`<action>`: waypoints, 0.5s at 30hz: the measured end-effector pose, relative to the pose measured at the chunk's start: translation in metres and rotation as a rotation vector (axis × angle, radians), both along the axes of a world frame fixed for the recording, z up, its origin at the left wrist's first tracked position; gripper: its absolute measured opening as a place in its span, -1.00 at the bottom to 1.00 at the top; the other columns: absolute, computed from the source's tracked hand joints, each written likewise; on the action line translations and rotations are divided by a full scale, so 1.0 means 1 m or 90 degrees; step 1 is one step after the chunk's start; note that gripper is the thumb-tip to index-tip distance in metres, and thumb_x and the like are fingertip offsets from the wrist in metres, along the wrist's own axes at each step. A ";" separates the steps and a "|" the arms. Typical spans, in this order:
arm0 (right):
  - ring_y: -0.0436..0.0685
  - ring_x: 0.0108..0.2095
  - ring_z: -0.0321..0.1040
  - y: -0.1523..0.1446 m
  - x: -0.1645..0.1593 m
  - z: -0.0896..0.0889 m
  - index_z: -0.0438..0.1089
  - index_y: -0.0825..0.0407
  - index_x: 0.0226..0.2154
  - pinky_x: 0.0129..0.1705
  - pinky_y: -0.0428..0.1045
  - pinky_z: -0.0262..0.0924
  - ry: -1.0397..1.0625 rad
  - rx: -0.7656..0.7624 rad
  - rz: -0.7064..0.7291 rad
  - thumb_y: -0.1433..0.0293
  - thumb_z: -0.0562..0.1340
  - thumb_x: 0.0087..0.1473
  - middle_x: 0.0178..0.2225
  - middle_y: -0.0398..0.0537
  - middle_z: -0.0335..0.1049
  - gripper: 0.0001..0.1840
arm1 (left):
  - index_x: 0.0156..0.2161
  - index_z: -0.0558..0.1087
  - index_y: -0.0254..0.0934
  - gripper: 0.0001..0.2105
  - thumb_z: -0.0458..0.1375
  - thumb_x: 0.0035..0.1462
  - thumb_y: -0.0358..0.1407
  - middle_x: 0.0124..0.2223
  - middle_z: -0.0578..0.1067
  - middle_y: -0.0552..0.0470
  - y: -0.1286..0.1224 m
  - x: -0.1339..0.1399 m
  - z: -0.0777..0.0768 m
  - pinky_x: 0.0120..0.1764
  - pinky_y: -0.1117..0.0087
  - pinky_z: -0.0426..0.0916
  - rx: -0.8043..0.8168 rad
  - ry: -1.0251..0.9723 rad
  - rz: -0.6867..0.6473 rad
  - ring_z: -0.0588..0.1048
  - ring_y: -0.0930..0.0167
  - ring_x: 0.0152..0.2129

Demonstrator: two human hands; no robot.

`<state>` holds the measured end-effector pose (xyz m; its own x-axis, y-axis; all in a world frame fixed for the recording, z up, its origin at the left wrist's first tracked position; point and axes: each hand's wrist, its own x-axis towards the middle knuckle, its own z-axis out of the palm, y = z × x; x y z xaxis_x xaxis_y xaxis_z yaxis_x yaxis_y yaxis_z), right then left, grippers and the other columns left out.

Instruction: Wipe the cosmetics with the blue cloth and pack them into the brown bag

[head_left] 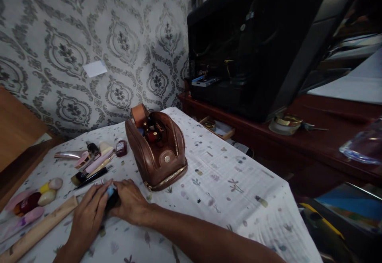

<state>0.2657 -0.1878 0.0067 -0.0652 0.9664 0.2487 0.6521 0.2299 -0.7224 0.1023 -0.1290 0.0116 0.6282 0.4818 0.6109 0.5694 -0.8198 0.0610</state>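
Observation:
My left hand and my right hand meet in front of the bag, fingers closed around a small black and light-blue item. Fingers cover most of it, so its kind is unclear. Just beyond my right hand stands a brown leather toiletry bag, unzipped, with small bottles inside. To the left of the bag lie a dark red bottle, makeup brushes and several cosmetic tubes. A white tube-like item is partly hidden behind my left hand.
Several colourful makeup sponges and a long beige strip lie at the left of the patterned tablecloth. A large black case stands on the dark red desk, beside a gold-lidded jar. An open drawer sits below.

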 end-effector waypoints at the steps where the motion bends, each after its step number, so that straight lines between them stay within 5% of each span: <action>1: 0.30 -0.04 0.36 0.001 0.000 0.000 0.38 0.14 -0.06 0.04 0.10 0.24 -0.006 -0.005 0.005 0.26 0.46 -0.17 -0.09 0.14 0.45 -0.39 | 0.08 0.44 -0.20 -0.62 -0.10 0.32 -0.15 -0.06 0.54 -0.06 0.001 0.000 -0.001 -0.03 0.27 0.40 -0.043 -0.019 0.021 0.52 0.26 -0.09; 5: 0.29 -0.05 0.34 0.001 0.001 -0.001 0.45 0.08 -0.15 -0.01 0.09 0.25 0.009 -0.023 0.007 0.22 0.50 -0.20 -0.13 0.08 0.43 -0.46 | 0.07 0.36 -0.25 -0.59 -0.10 0.30 -0.06 -0.01 0.53 -0.09 0.000 0.004 0.000 -0.03 0.24 0.39 -0.188 -0.114 0.076 0.51 0.24 -0.08; 11: 0.19 -0.11 0.34 0.003 0.003 -0.004 0.47 0.03 -0.18 -0.02 0.05 0.23 0.152 0.032 0.009 0.34 0.52 -0.24 -0.19 -0.05 0.44 -0.50 | -0.14 0.43 -0.24 -0.62 -0.08 0.29 -0.01 -0.26 0.53 0.03 -0.005 0.011 0.011 -0.26 0.38 0.40 -0.332 -0.215 0.075 0.48 0.36 -0.36; 15: 0.12 -0.15 0.38 0.006 0.002 -0.007 0.45 0.03 -0.15 -0.08 0.01 0.28 0.353 0.051 0.016 0.34 0.50 -0.23 -0.16 -0.07 0.46 -0.48 | -0.17 0.48 -0.27 -0.53 -0.10 0.26 0.06 -0.23 0.55 -0.01 -0.001 0.012 0.009 -0.11 0.31 0.41 -0.432 -0.286 0.104 0.50 0.30 -0.20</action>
